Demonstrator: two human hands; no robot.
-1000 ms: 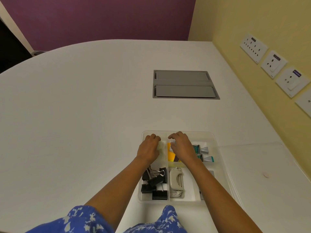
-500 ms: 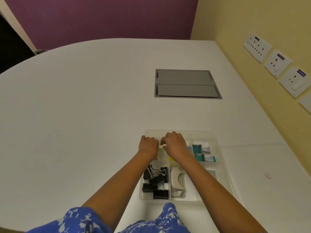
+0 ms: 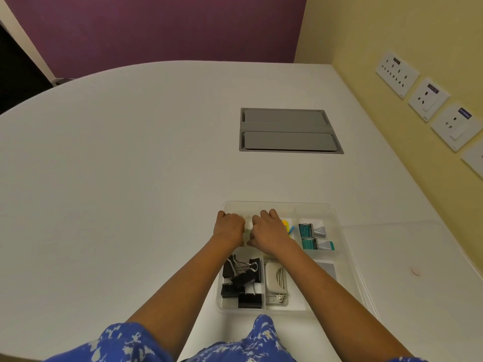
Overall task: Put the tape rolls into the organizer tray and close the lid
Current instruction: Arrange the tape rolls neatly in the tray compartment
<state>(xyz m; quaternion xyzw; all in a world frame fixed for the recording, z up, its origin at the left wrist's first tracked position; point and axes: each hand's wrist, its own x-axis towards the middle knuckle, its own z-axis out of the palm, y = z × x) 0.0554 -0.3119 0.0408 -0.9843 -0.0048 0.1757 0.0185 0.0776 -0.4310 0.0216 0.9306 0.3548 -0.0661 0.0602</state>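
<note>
A clear organizer tray [image 3: 339, 226] sits on the white table near me. Both my hands are over its far left compartment. My left hand [image 3: 228, 227] and my right hand [image 3: 269, 232] are closed side by side around something white, a tape roll [image 3: 248, 226], of which only a sliver shows between them. The tray's clear lid [image 3: 407, 257] lies open flat to the right of the tray.
Black binder clips [image 3: 243, 279] fill the near left compartment, a beige stapler [image 3: 275, 279] lies beside them, and teal-labelled tubes [image 3: 311, 236] and coloured sticky notes [image 3: 286, 223] sit further right. A grey cable hatch [image 3: 287, 130] is set into the table ahead. Wall sockets [image 3: 428, 100] line the yellow wall.
Both hands have shifted slightly left within the tray and drawn closer together over the far left compartment, now covering the white item more fully.
</note>
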